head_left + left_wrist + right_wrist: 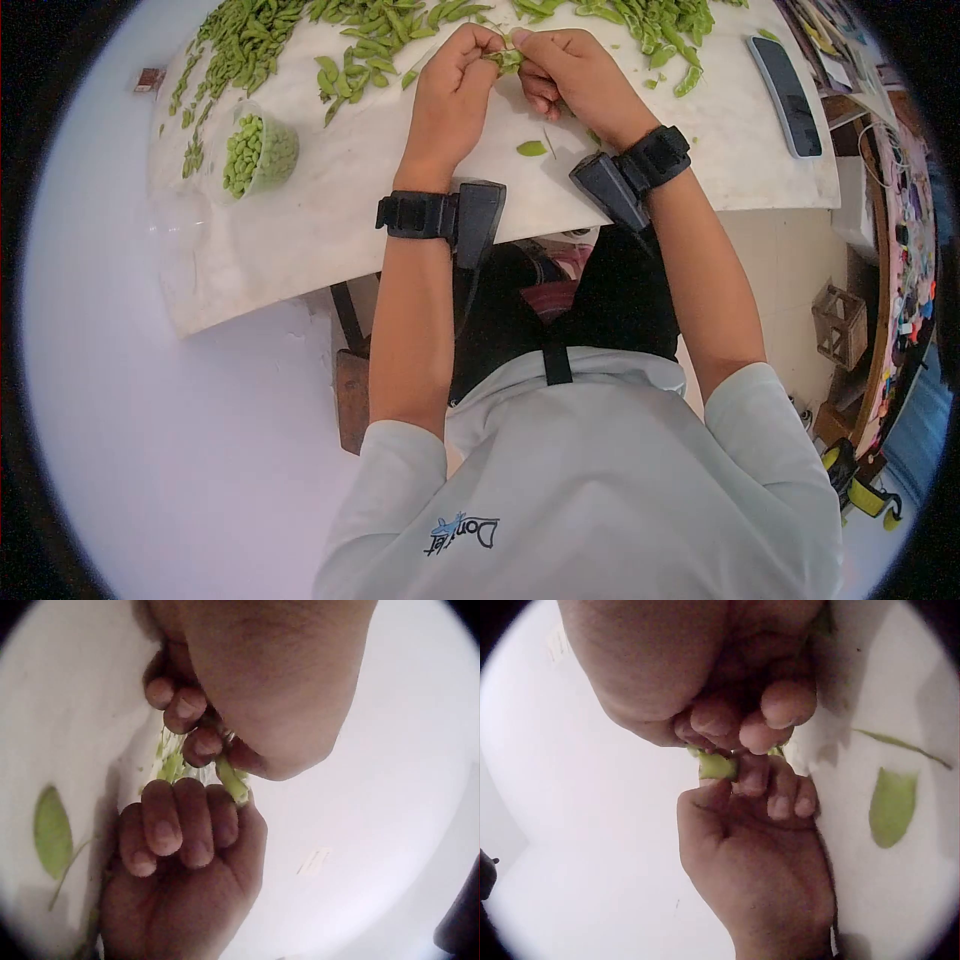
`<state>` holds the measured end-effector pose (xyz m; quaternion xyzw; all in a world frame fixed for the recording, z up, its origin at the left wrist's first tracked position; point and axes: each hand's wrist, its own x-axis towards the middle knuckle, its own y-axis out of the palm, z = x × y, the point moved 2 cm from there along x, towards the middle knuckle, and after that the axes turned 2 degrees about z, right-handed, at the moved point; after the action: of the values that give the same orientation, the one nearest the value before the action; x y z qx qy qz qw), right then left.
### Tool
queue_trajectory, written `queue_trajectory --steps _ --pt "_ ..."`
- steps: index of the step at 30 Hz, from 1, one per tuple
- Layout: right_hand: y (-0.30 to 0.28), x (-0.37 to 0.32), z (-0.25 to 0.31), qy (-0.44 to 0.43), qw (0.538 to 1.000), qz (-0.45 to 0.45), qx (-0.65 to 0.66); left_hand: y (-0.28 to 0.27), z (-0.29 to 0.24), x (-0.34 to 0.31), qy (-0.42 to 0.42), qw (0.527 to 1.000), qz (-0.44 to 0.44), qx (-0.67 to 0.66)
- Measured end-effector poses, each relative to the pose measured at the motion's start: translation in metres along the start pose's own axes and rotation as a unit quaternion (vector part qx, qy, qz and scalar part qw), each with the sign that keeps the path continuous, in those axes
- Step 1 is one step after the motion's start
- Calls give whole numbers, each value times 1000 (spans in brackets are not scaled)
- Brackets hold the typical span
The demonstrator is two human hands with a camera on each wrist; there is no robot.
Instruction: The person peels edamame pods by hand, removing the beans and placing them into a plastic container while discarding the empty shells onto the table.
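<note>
Between my two hands, over the table, is a green soybean pod (507,61) (233,782) (717,766). The thumb and curled fingers of my left hand (452,100) pinch one end. My right hand (585,82) meets it from the other side, its thumb and forefinger pinching the pod too. Fingers cover much of the pod in both wrist views. Just below the hands in the head view lie a loose green leaf (531,148) and a thin stem (549,143). A clear plastic cup (281,155) holding shelled green beans (243,158) leans to the left of my left hand.
Heaps of whole pods (240,50) cover the far left of the white-covered table (330,220), with more pods (375,45) beyond my left hand. Flattened pods (655,30) lie beyond my right hand. A phone (786,97) rests near the right edge.
</note>
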<state>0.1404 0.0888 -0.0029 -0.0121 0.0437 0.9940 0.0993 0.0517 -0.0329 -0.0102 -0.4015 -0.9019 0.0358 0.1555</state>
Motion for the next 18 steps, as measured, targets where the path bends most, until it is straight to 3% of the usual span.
queue_trajectory --steps 6,18 --pt "-2 2 -4 0 1000 5 -21 2 4 1 -3 999 22 -23" --pt "1 0 -1 -12 1000 2 -10 -3 1 1 -7 997 -42 -66"
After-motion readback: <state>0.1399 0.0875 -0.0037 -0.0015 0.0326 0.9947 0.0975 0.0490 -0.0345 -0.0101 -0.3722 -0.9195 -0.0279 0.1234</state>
